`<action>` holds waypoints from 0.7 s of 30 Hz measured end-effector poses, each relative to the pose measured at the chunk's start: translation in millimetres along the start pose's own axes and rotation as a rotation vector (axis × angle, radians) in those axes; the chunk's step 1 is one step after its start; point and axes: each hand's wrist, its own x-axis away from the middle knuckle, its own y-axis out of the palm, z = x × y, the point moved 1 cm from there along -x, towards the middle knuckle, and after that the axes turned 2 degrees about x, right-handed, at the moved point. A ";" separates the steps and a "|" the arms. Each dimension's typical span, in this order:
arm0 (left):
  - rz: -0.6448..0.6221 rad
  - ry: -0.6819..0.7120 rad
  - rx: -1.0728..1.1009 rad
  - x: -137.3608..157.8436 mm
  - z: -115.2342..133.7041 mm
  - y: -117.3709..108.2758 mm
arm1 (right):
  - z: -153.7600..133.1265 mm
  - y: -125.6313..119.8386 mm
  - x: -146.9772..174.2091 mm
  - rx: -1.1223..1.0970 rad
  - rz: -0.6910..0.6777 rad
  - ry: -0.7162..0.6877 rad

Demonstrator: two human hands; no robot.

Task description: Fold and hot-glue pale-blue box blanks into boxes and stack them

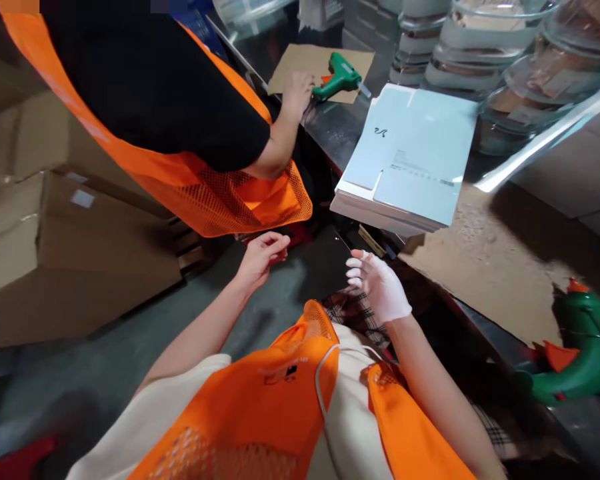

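Observation:
My bare left hand (264,259) is raised over the floor, its thumb and fingertips pressed together in a pinch. Anything between them is too small to make out. To its right, my right hand (381,285) wears a white glove that leaves a fingertip bare, and its fingers are curled in. A thin dark line runs up and left from those fingertips; I cannot tell whether it is held. Just beyond that hand, a stack of pale blue printed card sheets (420,147) lies at the table's edge.
Beside me on the left, a co-worker in an orange vest rests a hand (296,93) near a green glue gun (344,77) on cardboard. Another green glue gun (585,340) lies at right. Clear round containers (480,50) are stacked behind. Large cartons (100,247) stand left.

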 end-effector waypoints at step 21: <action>0.509 -0.294 -0.265 -62.4 -150.2 -145.5 | 19.5 -49.9 1.5 0.149 0.277 0.039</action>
